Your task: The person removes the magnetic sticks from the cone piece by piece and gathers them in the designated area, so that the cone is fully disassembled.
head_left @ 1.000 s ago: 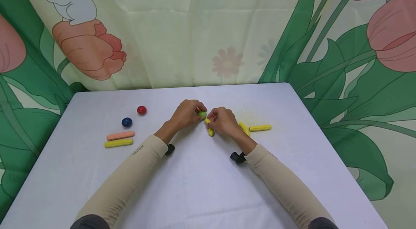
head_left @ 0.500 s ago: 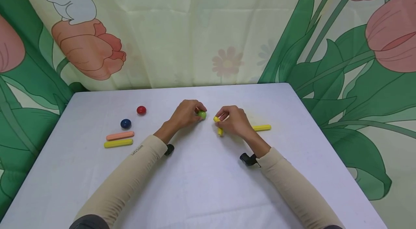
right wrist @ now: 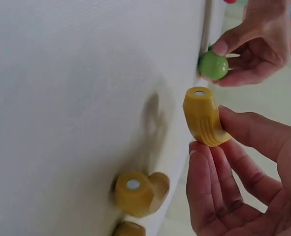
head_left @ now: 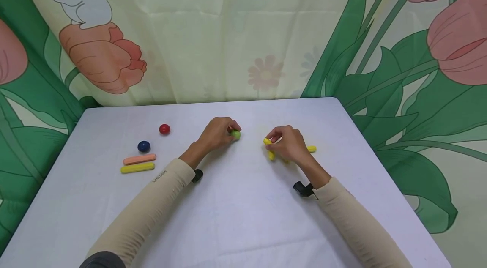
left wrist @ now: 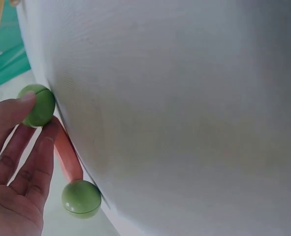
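My left hand (head_left: 217, 133) pinches a glossy green ball (left wrist: 39, 105) between thumb and fingers on the white table. An orange stick (left wrist: 69, 152) runs from that ball to a second green ball (left wrist: 81, 199); both are mostly hidden by the hand in the head view. To the right, my right hand (head_left: 288, 144) pinches a yellow curved rod (right wrist: 203, 118) with a silver disc, like a magnet, in its end face. It is held apart from the green ball. Another yellow curved rod (right wrist: 133, 194) lies below it on the table, largely covered by the hand in the head view.
A straight yellow stick (head_left: 312, 149) shows past the right hand. Left on the table are a red ball (head_left: 165, 129), a dark blue ball (head_left: 143, 146), an orange stick (head_left: 139, 159) and a yellow stick (head_left: 137, 168). A printed curtain (head_left: 213, 48) hangs behind the table (head_left: 228, 225).
My right hand has moved right, carrying the yellow curved rod away from the green ball. My left hand has stayed in place on the ball.
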The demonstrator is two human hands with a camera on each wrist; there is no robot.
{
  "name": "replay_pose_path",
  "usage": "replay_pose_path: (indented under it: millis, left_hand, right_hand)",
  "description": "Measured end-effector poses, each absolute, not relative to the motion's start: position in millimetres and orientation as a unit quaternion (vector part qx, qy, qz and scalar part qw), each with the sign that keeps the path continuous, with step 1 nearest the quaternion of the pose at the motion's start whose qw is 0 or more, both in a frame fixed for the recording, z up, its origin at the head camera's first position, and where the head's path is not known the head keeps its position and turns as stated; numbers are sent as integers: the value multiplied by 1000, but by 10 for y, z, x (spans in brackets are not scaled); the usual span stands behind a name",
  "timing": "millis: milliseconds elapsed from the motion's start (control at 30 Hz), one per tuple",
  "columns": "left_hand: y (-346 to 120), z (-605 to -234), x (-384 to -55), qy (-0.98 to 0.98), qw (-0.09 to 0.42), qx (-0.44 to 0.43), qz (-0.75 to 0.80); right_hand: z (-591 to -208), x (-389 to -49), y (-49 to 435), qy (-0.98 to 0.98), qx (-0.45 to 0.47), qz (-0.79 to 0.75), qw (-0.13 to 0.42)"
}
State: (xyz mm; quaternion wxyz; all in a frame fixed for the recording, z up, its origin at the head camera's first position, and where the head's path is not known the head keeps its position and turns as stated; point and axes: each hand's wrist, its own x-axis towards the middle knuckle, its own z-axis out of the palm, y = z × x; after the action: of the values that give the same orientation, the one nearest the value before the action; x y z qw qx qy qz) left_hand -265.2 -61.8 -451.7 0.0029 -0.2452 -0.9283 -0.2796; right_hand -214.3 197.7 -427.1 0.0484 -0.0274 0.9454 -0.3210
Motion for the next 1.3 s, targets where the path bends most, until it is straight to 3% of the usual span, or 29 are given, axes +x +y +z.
replay_pose_path:
  millis: [567,833,1300]
  left_hand:
    - [-654,-4503,-2603,-913,-15,-265,-310]
    - [-651,-4510,-2554,-913,2,-282,-294]
    - [-677,-4500,-2523,-913,-15,-251,-321]
  right_hand:
    - [-4399,-2049,2084,964,-56,-260,18]
    - [-4415,-2043,2070,966,-53,-252,16]
    - [-4368,-2067,1886,957,-73,-279,-41]
